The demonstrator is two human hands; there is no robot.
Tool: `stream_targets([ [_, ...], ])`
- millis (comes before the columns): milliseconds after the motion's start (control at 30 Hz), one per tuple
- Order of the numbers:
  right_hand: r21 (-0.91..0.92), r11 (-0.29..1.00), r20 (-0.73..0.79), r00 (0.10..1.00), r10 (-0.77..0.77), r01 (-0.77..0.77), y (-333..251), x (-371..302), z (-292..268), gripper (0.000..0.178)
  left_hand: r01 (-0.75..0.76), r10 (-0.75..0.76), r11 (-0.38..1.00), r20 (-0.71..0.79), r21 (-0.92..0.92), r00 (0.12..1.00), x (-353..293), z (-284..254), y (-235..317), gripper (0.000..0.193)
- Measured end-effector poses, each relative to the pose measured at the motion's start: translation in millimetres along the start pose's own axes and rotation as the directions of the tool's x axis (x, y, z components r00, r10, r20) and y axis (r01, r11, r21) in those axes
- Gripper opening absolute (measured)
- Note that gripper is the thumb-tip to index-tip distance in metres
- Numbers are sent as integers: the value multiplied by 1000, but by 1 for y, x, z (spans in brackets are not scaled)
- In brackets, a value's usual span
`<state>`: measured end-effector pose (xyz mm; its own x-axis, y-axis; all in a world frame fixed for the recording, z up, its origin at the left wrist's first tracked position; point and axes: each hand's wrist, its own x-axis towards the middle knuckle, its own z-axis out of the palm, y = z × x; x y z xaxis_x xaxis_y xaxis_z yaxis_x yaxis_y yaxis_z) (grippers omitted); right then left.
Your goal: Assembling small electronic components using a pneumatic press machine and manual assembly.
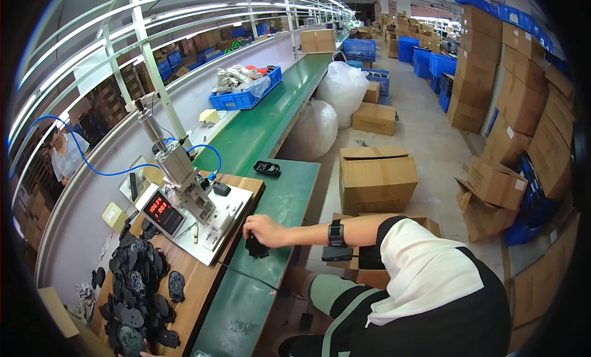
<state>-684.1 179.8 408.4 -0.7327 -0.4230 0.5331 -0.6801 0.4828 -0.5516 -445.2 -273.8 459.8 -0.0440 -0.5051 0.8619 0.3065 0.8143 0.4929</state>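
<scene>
At the bench's near edge, my right hand [265, 230] is closed over dark black plastic pieces [257, 247] on the green surface; its fingertips are partly hidden. Only a few fingers of my left hand [146, 349] show at the bottom edge, closed at the rim of an oval black plastic part [130, 340]. That part lies at the near end of a heap of similar black parts [132, 271] on a wooden board [203, 283]. Between the heap and my right hand stands a pneumatic press [184, 178] on a white base plate, with a red-lit counter box [161, 209] beside it.
A black part [266, 168] lies farther along the green bench. Beyond it, a blue crate [246, 92] holds bags and cloth. Cardboard boxes [377, 181] and white plastic sacks [311, 129] stand right of the bench. Another person [66, 152] is behind the rail at left.
</scene>
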Motion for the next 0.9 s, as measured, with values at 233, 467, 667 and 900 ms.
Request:
stream_targets([
  [233, -255, 966, -246, 969, -28, -37, 38, -21, -7, 18, 281, -205, 936, 322, -210, 924, -44, 72, 72, 64],
  [467, -473, 878, 132, 980, 146, -67, -24, -75, -4, 58, 91, -169, 981, 533, 171, 829, -115, 122, 67, 67],
  [667, -360, 915, 317, 946, -65, 183, 1, -115, -33, 70, 84, -181, 978, 582, 189, 793, -136, 136, 51, 65],
  [900, -450, 867, 297, 951, -82, 215, 7, -138, -51, 49, 185, -415, 905, 696, 384, 586, -132, 126, 50, 62],
])
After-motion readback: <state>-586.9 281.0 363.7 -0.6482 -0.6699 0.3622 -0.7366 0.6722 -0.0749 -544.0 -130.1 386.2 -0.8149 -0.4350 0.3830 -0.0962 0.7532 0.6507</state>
